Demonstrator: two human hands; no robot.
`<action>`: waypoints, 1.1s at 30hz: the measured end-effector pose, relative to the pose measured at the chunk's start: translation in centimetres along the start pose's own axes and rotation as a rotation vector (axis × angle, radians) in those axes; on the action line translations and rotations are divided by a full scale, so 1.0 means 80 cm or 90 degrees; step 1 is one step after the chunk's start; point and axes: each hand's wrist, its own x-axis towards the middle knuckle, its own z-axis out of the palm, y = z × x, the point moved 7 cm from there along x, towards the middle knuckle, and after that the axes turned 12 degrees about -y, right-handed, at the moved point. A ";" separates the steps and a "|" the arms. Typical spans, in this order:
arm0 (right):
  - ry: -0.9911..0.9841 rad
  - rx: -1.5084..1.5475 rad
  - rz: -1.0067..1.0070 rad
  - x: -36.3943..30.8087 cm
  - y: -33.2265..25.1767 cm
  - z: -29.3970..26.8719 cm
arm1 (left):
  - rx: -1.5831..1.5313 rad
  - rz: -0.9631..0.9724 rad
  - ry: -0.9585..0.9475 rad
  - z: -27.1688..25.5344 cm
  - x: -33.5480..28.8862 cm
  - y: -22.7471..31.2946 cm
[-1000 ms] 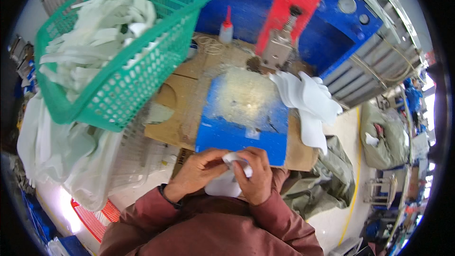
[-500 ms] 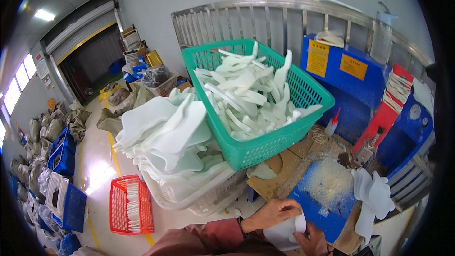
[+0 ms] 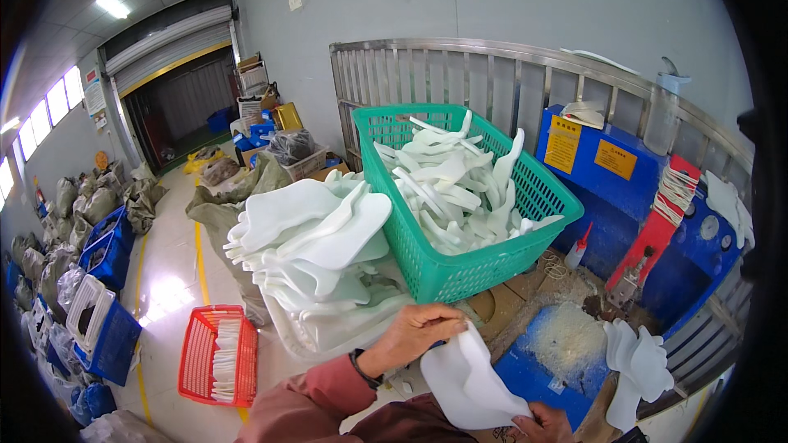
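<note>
Head view: left hand (image 3: 414, 337) pinches white piece (image 3: 468, 383) by its top edge, right hand (image 3: 545, 424) its lower end, near the blue board (image 3: 510, 367). Seemingly mid-batch: green basket (image 3: 484, 269) heaped, white stack (image 3: 316, 238) beside; which are finished, can't tell.
</note>
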 end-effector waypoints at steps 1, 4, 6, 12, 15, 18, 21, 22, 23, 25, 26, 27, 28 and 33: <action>0.061 -0.100 -0.060 -0.003 -0.015 -0.002 | -0.040 0.000 -0.012 -0.008 -0.006 0.006; 0.166 -0.226 -0.176 -0.005 -0.037 0.006 | -0.161 -0.017 -0.056 -0.033 -0.026 0.015; 0.128 -0.079 -0.162 0.006 -0.033 0.011 | -0.195 0.006 -0.129 -0.036 -0.042 0.018; 0.090 -0.249 -0.353 0.016 -0.138 0.021 | -0.062 -0.056 0.019 -0.051 -0.090 -0.017; -0.055 -0.117 -0.317 0.046 -0.172 0.046 | -0.088 0.091 0.230 -0.084 -0.103 0.014; -0.144 0.056 -0.327 0.064 -0.182 0.069 | 0.003 0.208 0.254 -0.124 -0.109 0.087; -0.175 0.129 -0.352 0.071 -0.167 0.071 | 0.079 0.296 0.312 -0.175 -0.115 0.158; -0.181 0.117 -0.312 0.073 -0.152 0.067 | 0.095 0.286 0.328 -0.195 -0.114 0.174; -0.190 0.103 -0.272 0.074 -0.136 0.063 | 0.130 0.292 0.364 -0.216 -0.112 0.189; -0.179 0.148 -0.280 0.072 -0.113 0.054 | 0.179 0.268 0.443 -0.265 -0.108 0.207; -0.175 0.152 -0.242 0.069 -0.095 0.048 | 0.216 0.263 0.454 -0.287 -0.106 0.214; -0.167 0.154 -0.201 0.068 -0.079 0.042 | 0.224 0.269 0.445 -0.310 -0.102 0.216; -0.165 0.175 -0.203 0.068 -0.069 0.039 | 0.239 0.250 0.461 -0.337 -0.098 0.215; -0.095 0.113 -0.156 0.055 -0.022 0.019 | 0.674 -0.076 0.454 -0.427 -0.053 0.174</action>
